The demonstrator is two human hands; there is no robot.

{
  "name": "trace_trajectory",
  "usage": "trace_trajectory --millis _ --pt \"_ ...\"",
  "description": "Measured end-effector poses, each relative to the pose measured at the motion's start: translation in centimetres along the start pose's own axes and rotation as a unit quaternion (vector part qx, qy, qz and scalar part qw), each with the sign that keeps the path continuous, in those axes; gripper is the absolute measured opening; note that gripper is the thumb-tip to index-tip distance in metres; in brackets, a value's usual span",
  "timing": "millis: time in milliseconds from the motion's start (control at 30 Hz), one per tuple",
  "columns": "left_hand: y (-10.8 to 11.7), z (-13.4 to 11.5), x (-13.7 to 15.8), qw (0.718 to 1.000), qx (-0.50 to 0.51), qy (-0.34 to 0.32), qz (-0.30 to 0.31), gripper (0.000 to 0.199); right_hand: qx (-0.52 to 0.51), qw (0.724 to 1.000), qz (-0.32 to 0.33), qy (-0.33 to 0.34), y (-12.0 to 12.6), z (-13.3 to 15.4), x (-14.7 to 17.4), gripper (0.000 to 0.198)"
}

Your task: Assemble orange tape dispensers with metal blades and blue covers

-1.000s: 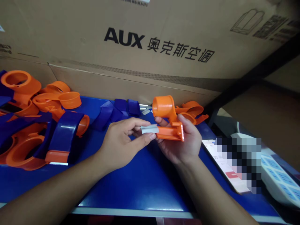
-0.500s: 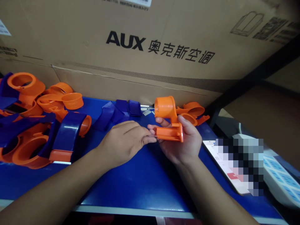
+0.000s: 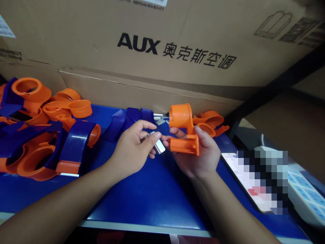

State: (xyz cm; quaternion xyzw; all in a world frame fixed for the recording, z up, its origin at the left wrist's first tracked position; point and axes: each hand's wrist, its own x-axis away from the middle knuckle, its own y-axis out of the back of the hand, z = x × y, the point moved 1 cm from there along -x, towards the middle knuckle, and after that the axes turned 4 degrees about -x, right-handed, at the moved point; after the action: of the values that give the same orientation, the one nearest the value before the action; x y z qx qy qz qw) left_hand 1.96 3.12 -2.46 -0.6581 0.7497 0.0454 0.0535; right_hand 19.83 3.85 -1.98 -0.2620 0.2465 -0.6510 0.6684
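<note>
My left hand [image 3: 134,145] pinches a small shiny metal plate [image 3: 159,146] between thumb and fingers, just left of the orange part. My right hand [image 3: 200,156], palm up, is closed round an orange plastic tape dispenser frame [image 3: 186,145]. The frame's round tape hub [image 3: 180,115] stands up at the back, and its hollow handle end points left toward the metal plate. A small gap separates the plate from the frame. Behind my hands lie blue plastic covers [image 3: 118,120] and thin metal strips [image 3: 160,122].
Orange and blue tape dispensers [image 3: 38,169] are heaped at the left, one with a toothed blade. More orange frames [image 3: 209,118] lie at the right back. A large cardboard box [image 3: 88,40] walls off the back. A phone [image 3: 250,186] and a white power strip [image 3: 302,189] are at the right.
My left hand has drawn back slightly left from the frame's handle end and turned, bringing the metal plate into view. My right hand holds the frame almost still.
</note>
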Motion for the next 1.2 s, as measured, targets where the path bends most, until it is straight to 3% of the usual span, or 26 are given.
trace_trajectory --millis 167,367,1033,1200 --pt "-0.7 0.3 -0.1 0.992 0.102 0.072 -0.017 0.023 0.01 0.999 0.017 0.027 0.0 -0.2 0.3 0.028" --pt "-1.2 0.2 0.4 0.98 0.165 0.111 0.017 0.021 0.015 0.997 0.028 0.068 -0.1 -0.3 0.4 0.028" --pt "-1.8 0.8 1.0 0.965 0.215 0.152 0.016 0.027 0.057 0.989 0.057 0.121 -0.5 0.0 0.8 0.027" --pt "-1.8 0.8 1.0 0.964 0.209 0.166 0.009 0.026 0.081 0.981 0.09 0.15 -0.6 -0.1 0.9 0.029"
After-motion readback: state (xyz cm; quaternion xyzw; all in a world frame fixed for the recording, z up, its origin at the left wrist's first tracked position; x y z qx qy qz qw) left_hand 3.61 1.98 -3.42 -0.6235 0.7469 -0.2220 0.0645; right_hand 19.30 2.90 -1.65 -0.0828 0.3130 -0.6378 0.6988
